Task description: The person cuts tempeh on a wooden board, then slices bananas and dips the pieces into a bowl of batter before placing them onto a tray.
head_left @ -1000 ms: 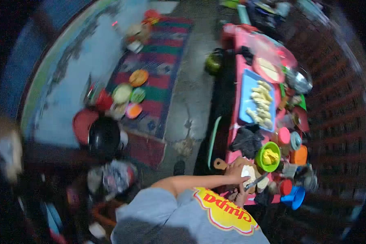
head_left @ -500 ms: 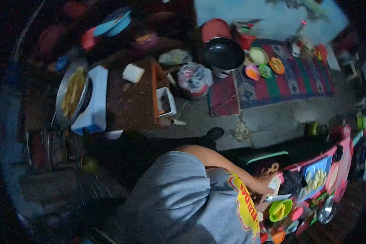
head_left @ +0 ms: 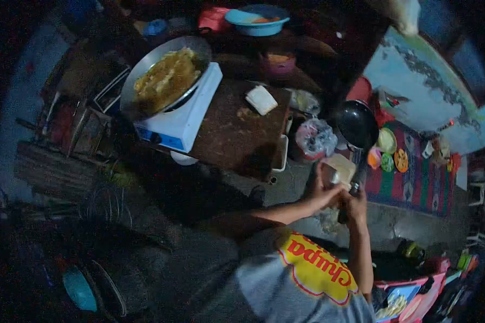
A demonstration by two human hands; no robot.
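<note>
My left hand (head_left: pixel 323 194) is closed around a pale, flat, square piece (head_left: pixel 340 166), its thumb and fingers along the near edge. Right against it, my right hand (head_left: pixel 354 203) is curled shut, with a small shiny metal bit showing at its fingers; I cannot tell what it grips. Both hands are out in front of me, past the corner of a brown table (head_left: pixel 226 129). On that table lies a similar white square stack (head_left: pixel 261 100). A wide metal pan (head_left: pixel 129 81) of frying food in oil (head_left: pixel 170 78) sits on a white stove (head_left: pixel 199 116).
Beyond my hands are a plastic-covered container (head_left: pixel 316 139) and a black wok (head_left: pixel 357 124). Small colourful bowls (head_left: pixel 387 141) stand on a striped mat (head_left: pixel 415 188). A pink table (head_left: pixel 425 288) with a blue tray (head_left: pixel 403 297) is at lower right. A light-blue basin (head_left: pixel 256 24) is at the back.
My view has swung left toward the stove. My hands have left the pink table and come together in front of me, now with the pale square piece between them.
</note>
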